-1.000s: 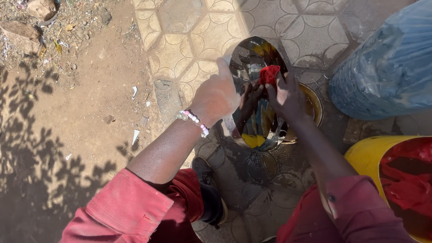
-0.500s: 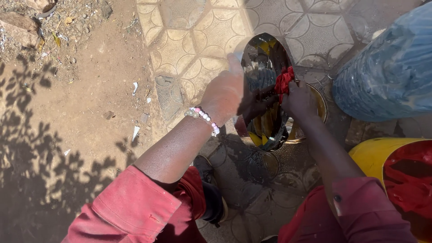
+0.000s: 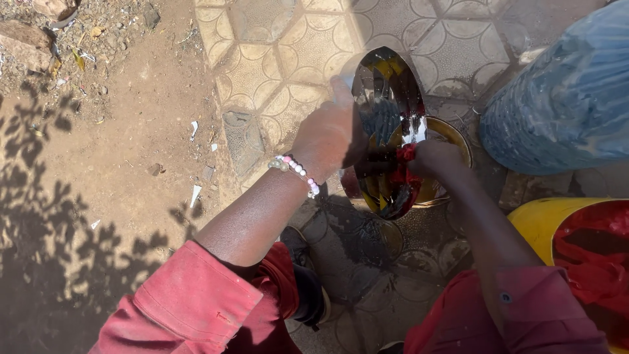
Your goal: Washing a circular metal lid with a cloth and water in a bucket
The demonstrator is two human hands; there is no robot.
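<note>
Scrubbing a polished metal plate over a wash bowl, seen from the head camera. We see the left hand (image 3: 327, 137), wearing a beaded bracelet (image 3: 296, 172), clasped around the left rim of a shiny steel plate (image 3: 386, 124), which is held tilted on edge with its mirrored face toward us. The right hand (image 3: 436, 160) is closed around a red scrubbing cloth (image 3: 405, 164) and presses it against the lower half of the plate's face. The plate hangs above a brass-coloured bowl (image 3: 452, 134) that stands on the patterned paving (image 3: 275, 59), near the paving's left edge where bare earth begins.

To do this step well, we judge that the left hand should keep a firm clasp on the rim so the wet plate cannot slip. The cloth should travel in overlapping strokes across the whole face, rim included. The plate should stay over the bowl so run-off drops into it rather than onto the paving.

The plate thus lies between the two hands, touching both: the left at its edge, the right on its face through the cloth. A yellow basin (image 3: 550, 223) holding red fabric sits at the lower right, and a blue-clad figure (image 3: 563, 98) occupies the upper right, both apart from the hands.
</note>
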